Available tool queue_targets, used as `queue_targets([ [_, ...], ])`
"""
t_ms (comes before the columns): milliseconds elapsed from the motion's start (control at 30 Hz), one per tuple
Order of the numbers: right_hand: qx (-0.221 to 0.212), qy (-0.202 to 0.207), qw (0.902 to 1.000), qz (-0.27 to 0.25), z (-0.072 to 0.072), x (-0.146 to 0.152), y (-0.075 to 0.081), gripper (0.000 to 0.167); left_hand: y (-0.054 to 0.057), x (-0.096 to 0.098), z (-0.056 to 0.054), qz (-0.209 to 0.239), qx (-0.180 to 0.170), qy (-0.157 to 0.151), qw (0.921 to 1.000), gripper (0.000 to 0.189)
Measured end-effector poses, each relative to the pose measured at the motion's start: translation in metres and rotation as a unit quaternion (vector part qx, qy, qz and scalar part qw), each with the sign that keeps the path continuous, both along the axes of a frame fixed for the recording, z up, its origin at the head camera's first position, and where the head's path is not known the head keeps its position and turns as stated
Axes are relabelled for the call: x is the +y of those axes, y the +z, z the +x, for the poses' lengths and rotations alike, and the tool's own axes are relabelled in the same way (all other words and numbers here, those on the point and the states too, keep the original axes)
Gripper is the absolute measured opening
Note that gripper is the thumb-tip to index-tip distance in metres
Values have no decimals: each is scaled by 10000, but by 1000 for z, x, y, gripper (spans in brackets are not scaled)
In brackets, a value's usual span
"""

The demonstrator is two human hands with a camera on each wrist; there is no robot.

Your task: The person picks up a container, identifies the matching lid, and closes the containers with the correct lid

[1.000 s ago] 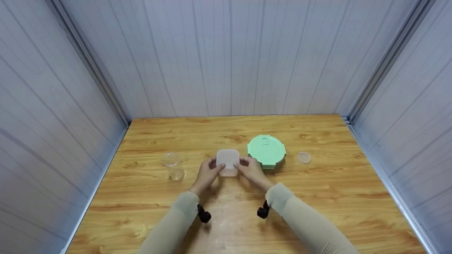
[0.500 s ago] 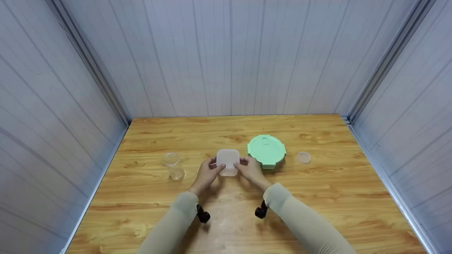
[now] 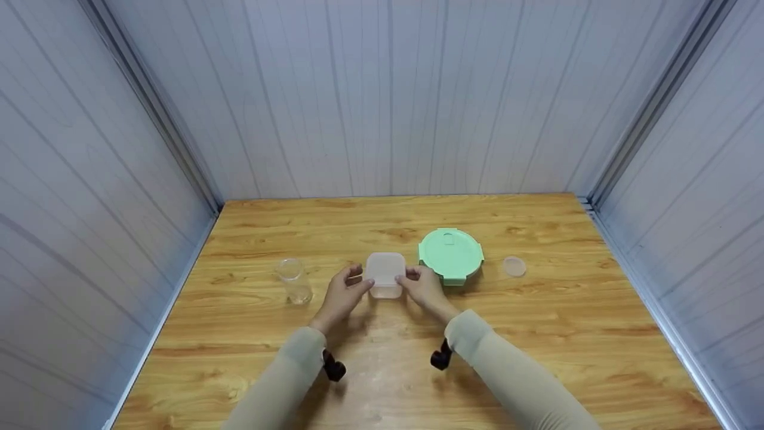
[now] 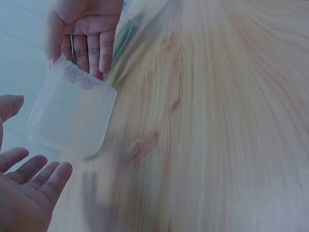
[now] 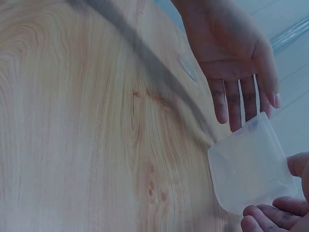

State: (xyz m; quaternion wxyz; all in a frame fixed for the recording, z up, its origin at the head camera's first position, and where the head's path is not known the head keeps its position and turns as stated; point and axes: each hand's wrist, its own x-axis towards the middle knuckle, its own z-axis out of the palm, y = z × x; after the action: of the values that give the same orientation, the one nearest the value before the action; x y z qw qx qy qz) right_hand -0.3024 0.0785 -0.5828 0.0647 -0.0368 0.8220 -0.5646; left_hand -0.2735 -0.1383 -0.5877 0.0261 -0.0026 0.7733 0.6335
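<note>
A small squarish translucent plastic container with a frosted lid (image 3: 385,270) is at the middle of the table. My right hand (image 3: 427,292) holds its right side, thumb by the lid and fingers against the wall; the right wrist view shows this container (image 5: 248,169) between that thumb and the fingers. On the other side, my left hand (image 3: 342,297) has its fingers spread. In the left wrist view a gap separates the left hand (image 4: 29,193) from the container (image 4: 72,111).
A round green-lidded food box (image 3: 450,255) stands just right of my right hand. Farther right lies a small round translucent lid (image 3: 514,266). A clear glass jar (image 3: 295,282) stands left of my left hand. Panelled walls border the wooden table (image 3: 382,358).
My left hand has let go of the container and moved slightly left, its fingers opening. My right hand and the container stay in nearly the same place.
</note>
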Motion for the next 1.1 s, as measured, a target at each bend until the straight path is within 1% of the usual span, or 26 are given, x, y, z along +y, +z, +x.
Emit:
queue_targets([
  [200, -58, -75, 10000, 8, 1, 0, -1, 31, 6, -4, 9, -176, 64, -44, 9998, 59],
  [333, -92, -97, 9999, -13, 3, 0, 0, 31, 8, -7, 14, -323, 228, -92, 9992, 56],
  [533, -114, -41, 9997, -228, 4, 0, 0, 34, 10, -12, 24, -381, 333, -183, 9986, 55],
  [633, -102, -48, 9998, -192, 2, -1, 0, 34, 11, -14, 26, -457, 318, -163, 9983, 55],
  [767, -72, -26, 9999, -104, 1, -2, 0, 34, 11, -18, 29, -521, 388, -112, 9978, 55],
  [900, -102, -33, 9998, -164, 1, -1, 0, 33, 12, -21, 31, -590, 628, -74, 9963, 50],
  [1100, -50, -12, 9999, -115, 2, 0, 0, 32, 19, -24, 34, -727, 1065, 60, 9916, 37],
])
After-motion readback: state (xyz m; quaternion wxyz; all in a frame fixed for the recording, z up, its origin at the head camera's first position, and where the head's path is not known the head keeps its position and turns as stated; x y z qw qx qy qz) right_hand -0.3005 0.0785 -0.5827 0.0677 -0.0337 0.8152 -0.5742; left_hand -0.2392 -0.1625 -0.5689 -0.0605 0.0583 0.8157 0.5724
